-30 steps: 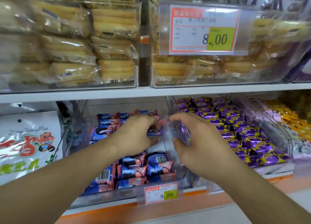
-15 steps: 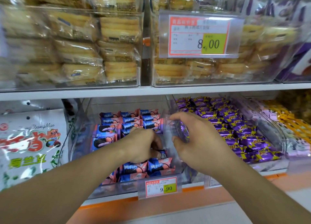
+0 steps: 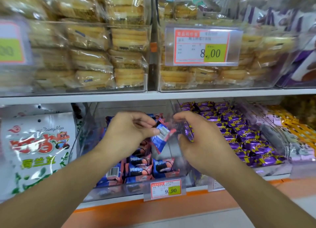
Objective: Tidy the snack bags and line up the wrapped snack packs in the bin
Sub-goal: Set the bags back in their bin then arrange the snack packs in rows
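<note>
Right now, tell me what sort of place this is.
Most likely a shop's snack aisle: white shelves, clear plastic bins stocked with wrapped blue-and-pink snack packs, and red-framed price tags with yellow patches.

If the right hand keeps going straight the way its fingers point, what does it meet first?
Probably the clear plastic bin divider its fingers curl towards, with the blue-and-pink wrapped snack pack beyond; depth is unclear. Right hand.

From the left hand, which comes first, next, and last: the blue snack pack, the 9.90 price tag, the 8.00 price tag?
1. Blue snack pack: pinched in the left hand.
2. 9.90 price tag: below, on the bin's front.
3. 8.00 price tag: upper right, top shelf.
</note>
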